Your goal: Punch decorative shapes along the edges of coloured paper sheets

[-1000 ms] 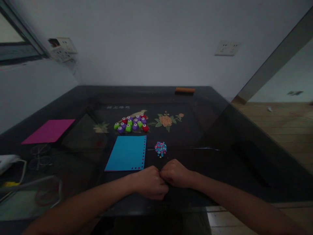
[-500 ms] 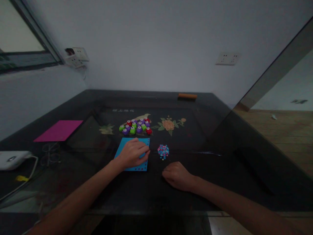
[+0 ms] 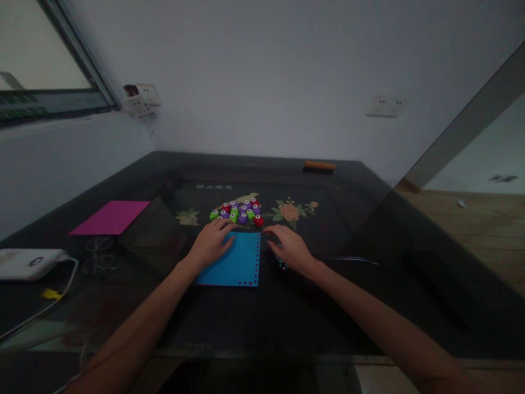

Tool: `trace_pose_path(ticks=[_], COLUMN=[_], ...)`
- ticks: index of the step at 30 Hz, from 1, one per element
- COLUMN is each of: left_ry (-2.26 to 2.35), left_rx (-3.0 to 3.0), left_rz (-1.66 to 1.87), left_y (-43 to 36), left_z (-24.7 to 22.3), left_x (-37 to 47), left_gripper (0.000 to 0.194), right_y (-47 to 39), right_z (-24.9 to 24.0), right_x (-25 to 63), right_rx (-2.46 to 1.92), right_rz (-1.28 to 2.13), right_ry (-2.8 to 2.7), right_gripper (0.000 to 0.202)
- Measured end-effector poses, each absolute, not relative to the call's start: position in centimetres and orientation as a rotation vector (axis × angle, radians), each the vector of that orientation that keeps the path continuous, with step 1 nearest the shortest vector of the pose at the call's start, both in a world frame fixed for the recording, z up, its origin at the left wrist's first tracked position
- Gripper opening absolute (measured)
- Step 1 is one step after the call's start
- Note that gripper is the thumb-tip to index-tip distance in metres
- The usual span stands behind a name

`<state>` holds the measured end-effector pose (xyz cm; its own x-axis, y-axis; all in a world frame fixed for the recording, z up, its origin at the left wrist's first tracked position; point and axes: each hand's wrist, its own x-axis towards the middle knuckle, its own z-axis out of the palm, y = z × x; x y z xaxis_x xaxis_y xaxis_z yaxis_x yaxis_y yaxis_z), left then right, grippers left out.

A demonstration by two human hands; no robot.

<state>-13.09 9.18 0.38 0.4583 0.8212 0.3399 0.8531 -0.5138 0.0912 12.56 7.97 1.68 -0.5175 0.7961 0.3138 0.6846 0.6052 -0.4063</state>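
Observation:
A blue sheet (image 3: 235, 261) lies on the dark table, with small dark and reddish dots along its right edge and part of its bottom edge. My left hand (image 3: 211, 241) rests over the sheet's upper left part, fingers stretched out and thumb apart. Just off the upper right corner is my right hand (image 3: 290, 249), its fingers bent and apart, with nothing visible between them. Under it, a heap of small blue and pink pieces (image 3: 281, 264) is mostly hidden. Behind the sheet sit several red, green and purple eyeball-like toys (image 3: 243, 217), partly covered by my left fingers.
To the left lie a pink sheet (image 3: 110, 218), a coiled clear cord (image 3: 98, 257) and a white device (image 3: 30, 264) with a white cable. A brown-orange stick-like object (image 3: 320, 165) is at the table's back edge. Sockets (image 3: 385, 105) are on the wall.
My left hand has slid up and left on the blue sheet and opened out, uncovering its middle. My right hand has moved up from the table front to the small pieces, its fist loosened.

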Motion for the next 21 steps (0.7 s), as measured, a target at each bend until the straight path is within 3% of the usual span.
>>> trace_pose_path(ticks=[13, 21], left_ry=[-1.453, -1.489], left_rx=[-2.846, -2.856], left_rz=[-0.481, -0.442], left_y=[9.5, 9.8], left_z=[-0.5, -1.1], left_x=[-13.3, -13.3], left_gripper=[0.036, 0.045], right_y=[10.7, 10.5], right_z=[0.2, -0.1], right_x=[8.5, 8.4], right_rx=[-1.358, -1.343], right_rz=[0.076, -0.003], right_ry=[-2.585, -2.658], right_gripper=[0.058, 0.062])
